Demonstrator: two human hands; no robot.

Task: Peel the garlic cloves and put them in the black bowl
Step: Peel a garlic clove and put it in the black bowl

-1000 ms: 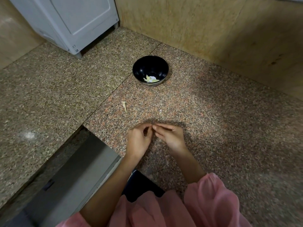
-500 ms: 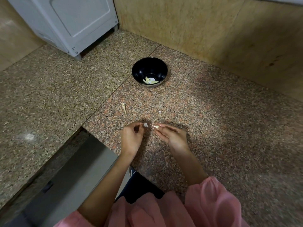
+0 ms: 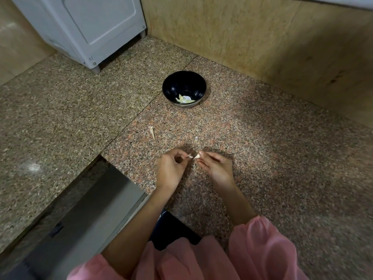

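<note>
A black bowl (image 3: 184,88) stands on the granite counter (image 3: 262,158) near the back wall, with a few pale peeled garlic cloves (image 3: 184,99) in its bottom. In front of it, close to the counter's near edge, my right hand (image 3: 215,166) pinches a small pale garlic clove (image 3: 197,157) between thumb and fingertips. My left hand (image 3: 171,168) is a little to its left and pinches a small scrap of garlic skin (image 3: 190,156). The two hands are slightly apart.
A strip of dry garlic skin (image 3: 151,131) and a tiny white flake (image 3: 196,138) lie on the counter between the hands and the bowl. A white appliance (image 3: 84,27) stands at the back left. A stainless surface (image 3: 90,215) drops below the counter's cut-out at lower left.
My hands were joined on the clove a second ago. They have since pulled apart, the left hand taking a bit of skin away from the clove in the right hand.
</note>
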